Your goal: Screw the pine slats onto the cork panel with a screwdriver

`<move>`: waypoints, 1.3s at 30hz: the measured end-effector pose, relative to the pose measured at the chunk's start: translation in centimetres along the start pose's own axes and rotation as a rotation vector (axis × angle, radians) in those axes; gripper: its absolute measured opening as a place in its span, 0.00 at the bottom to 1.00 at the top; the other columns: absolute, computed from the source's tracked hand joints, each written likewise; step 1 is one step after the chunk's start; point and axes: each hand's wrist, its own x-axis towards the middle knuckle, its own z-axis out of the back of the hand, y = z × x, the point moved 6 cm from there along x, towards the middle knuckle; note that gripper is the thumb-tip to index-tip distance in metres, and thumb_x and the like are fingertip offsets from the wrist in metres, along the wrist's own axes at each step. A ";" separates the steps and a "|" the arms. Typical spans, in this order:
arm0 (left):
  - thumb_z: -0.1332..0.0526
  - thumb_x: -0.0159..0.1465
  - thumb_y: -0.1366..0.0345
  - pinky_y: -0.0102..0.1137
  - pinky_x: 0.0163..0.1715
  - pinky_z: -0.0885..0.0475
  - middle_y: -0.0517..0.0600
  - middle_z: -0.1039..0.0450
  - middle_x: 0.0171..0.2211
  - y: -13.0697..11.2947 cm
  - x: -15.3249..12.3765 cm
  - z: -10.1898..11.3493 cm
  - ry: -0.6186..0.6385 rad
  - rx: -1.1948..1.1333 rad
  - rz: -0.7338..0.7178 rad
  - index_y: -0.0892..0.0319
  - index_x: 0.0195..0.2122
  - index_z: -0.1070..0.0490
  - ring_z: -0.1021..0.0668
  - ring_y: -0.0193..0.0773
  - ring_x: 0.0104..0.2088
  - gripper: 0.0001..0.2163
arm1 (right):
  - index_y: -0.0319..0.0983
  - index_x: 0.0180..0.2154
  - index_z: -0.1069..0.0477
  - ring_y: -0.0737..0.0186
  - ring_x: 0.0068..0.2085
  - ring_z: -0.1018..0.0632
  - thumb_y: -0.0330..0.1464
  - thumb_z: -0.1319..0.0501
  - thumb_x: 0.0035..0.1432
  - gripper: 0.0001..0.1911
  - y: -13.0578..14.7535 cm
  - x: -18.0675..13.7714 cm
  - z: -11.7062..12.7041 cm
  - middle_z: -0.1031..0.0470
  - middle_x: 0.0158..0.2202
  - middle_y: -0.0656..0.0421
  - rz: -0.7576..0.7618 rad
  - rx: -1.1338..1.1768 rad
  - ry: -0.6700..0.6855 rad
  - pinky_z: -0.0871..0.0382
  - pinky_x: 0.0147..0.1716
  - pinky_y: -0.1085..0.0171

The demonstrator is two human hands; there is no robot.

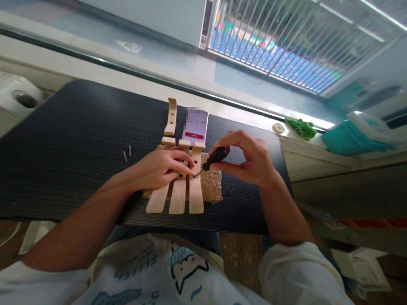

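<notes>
My right hand point(246, 156) grips a black-handled screwdriver point(216, 158) between thumb and fingers. Its thin shaft slants down left to a hole low on the rightmost of three pale wooden hooks point(196, 197). Across the left and middle hooks lies my left hand point(163, 165), its fingers stretched out. One fingertip touches the wood right beside the screwdriver tip; whether a screw sits there is too small to tell. Beneath the hooks is a rough brown block point(212, 186), which shows wrapping at its edges. Dark holes dot the hooks, some covered by my fingers.
On the black table point(79, 148) lie two loose screws point(127, 153), left of my hand. Beyond the hooks are a separate wooden hook point(171, 116) and a phone point(195, 125) with a lit screen. A tape roll point(279, 128), green cloth point(302, 128) and teal box point(352, 135) sit right.
</notes>
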 end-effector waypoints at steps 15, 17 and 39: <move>0.46 0.62 0.75 0.33 0.49 0.29 0.47 0.23 0.46 0.1 0.2 0.0 0.024 -0.012 0.023 0.49 0.43 0.21 0.23 0.37 0.46 0.18 | 0.38 0.47 0.29 0.66 0.39 0.21 0.23 0.41 0.59 0.14 1.0 0.5 0.8 0.19 0.41 0.56 0.090 0.031 0.136 0.26 0.39 0.63; 0.46 0.62 0.75 0.32 0.49 0.29 0.47 0.23 0.46 0.0 0.2 0.0 0.022 -0.021 0.024 0.49 0.43 0.21 0.23 0.37 0.46 0.18 | 0.38 0.47 0.29 0.66 0.39 0.21 0.24 0.40 0.60 0.13 0.8 0.5 0.9 0.19 0.40 0.56 0.052 0.023 0.145 0.26 0.39 0.63; 0.46 0.62 0.75 0.32 0.48 0.30 0.47 0.22 0.45 -0.1 0.2 0.1 0.015 -0.027 0.031 0.49 0.42 0.20 0.22 0.36 0.45 0.18 | 0.41 0.43 0.27 0.70 0.33 0.23 0.35 0.36 0.58 0.11 0.2 0.4 1.0 0.22 0.35 0.62 -0.036 -0.056 0.096 0.27 0.35 0.68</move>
